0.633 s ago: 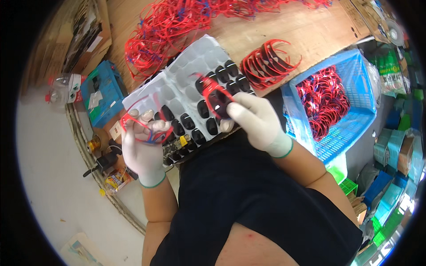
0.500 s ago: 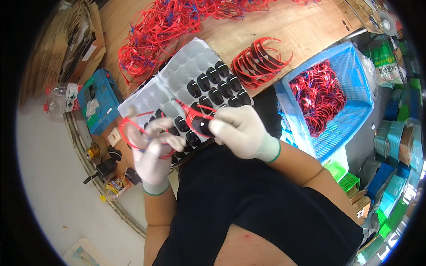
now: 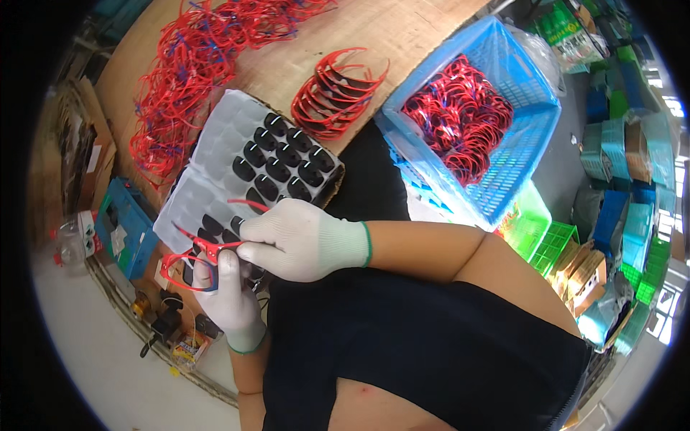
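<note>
Both my hands wear white knitted gloves and meet in front of my body. My left hand has its fingers closed on a red glasses frame, part of which loops out to the left past a small dark blue piece. Closing on the right end of the red parts is my right hand; its fingertips hide what is between them. A red temple arm sticks out above that hand. Just beyond lies a white moulded tray with rows of glossy dark lenses, several of its hollows bare.
A tangled heap of red frames covers the far left of the wooden table. A row of red glasses with dark lenses stands near its edge. Right of it, a blue basket holds many red glasses. A blue box sits at left.
My hands were apart, the right one holding a red frame with a dark lens; now they meet, with the right hand moved left. The view has shifted, showing more of the right side.
</note>
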